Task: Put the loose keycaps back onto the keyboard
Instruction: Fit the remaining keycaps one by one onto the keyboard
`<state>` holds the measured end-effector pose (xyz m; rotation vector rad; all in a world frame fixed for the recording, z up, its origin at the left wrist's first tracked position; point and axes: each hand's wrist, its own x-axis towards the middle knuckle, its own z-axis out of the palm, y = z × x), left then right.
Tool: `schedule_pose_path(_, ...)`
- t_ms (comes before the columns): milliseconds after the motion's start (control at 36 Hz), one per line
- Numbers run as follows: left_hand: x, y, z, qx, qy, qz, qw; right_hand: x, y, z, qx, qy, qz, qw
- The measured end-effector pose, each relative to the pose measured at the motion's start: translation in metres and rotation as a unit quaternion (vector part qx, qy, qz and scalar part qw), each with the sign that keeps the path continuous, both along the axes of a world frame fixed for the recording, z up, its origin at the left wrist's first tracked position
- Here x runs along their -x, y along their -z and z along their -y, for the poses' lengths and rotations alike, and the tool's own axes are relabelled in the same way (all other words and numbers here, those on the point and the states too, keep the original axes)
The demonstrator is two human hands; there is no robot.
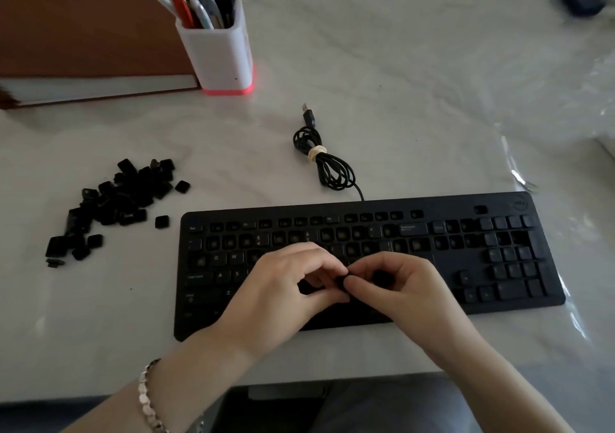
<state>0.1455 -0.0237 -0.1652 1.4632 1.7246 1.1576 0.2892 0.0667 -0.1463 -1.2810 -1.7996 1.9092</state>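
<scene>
Pile: loose keycaps (109, 206) left of keyboard (459, 266), apart from both hands.
Left hand (283, 286): fingers curled, pinching one keycap (341, 281) over the middle rows.
Right hand (396, 283): fingertips narrow, pinching the same keycap.
Advice: check its legend, square it over the matching socket, press straight down.
Writing: Q, W, A, S, Caps Lock at left; Dell logo (519, 204) far right.

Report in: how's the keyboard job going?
Left hand and right hand pinch one keycap over keyboard. Loose pile left of it. Nothing in the way.
</scene>
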Motion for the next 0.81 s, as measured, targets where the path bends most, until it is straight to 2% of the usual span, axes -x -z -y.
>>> schedule_pose_path(83, -0.003, 0.003, -0.003, -0.002, -0.010, -0.020, 1.000, -0.006, 0.003, -0.001, 0.020, 0.016, -0.016, 1.000)
schedule_pose_path(194, -0.002, 0.008, -0.010, -0.015, -0.043, -0.111, 0.993, -0.020, 0.005, -0.009, 0.026, 0.049, -0.016, 0.998)
schedule_pose_path(306, 0.002, 0.018, -0.015, 0.001, -0.087, -0.202, 0.976, -0.035, 0.004, -0.028, -0.086, 0.086, 0.023, 0.992)
schedule_pose_path(417, 0.002, 0.026, -0.017, 0.060, -0.080, -0.286, 0.953, -0.040, 0.005, -0.044, -0.185, 0.094, 0.070, 0.976)
schedule_pose_path(556, 0.003, 0.027, -0.015, 0.085, -0.065, -0.298, 0.948, -0.031, 0.014, -0.047, -0.221, 0.045, 0.122, 0.967)
schedule_pose_path(806, 0.004, 0.029, -0.017, 0.068, -0.072, -0.297, 0.950, -0.030, 0.023, -0.041, -0.312, 0.050, 0.130, 0.940)
